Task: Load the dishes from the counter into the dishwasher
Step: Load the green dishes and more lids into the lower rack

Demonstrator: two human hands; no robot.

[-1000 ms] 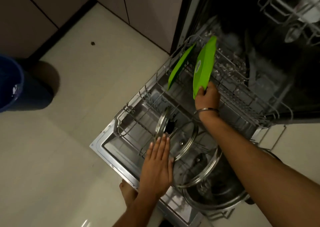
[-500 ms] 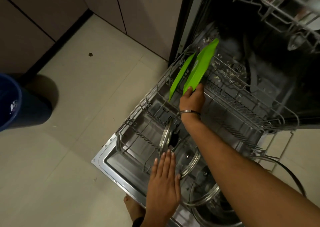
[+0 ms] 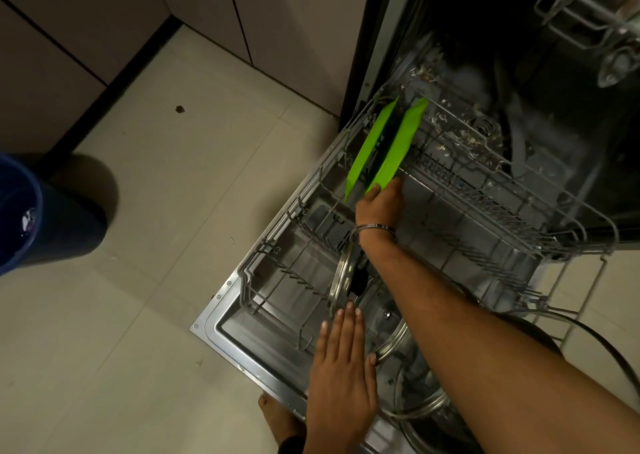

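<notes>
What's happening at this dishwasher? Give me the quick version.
A person is loading the lower rack of an open dishwasher. The right hand grips the near end of a green plate, standing on edge in the rack beside another green plate. The left hand lies flat, fingers straight, over the glass lids at the front of the rack. A blue bin stands on the floor to the left.

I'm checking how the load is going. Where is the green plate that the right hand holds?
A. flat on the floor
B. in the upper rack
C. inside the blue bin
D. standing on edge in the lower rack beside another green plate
D: the right hand grips the green plate, which stands on edge in the lower rack next to a second green plate.
</notes>
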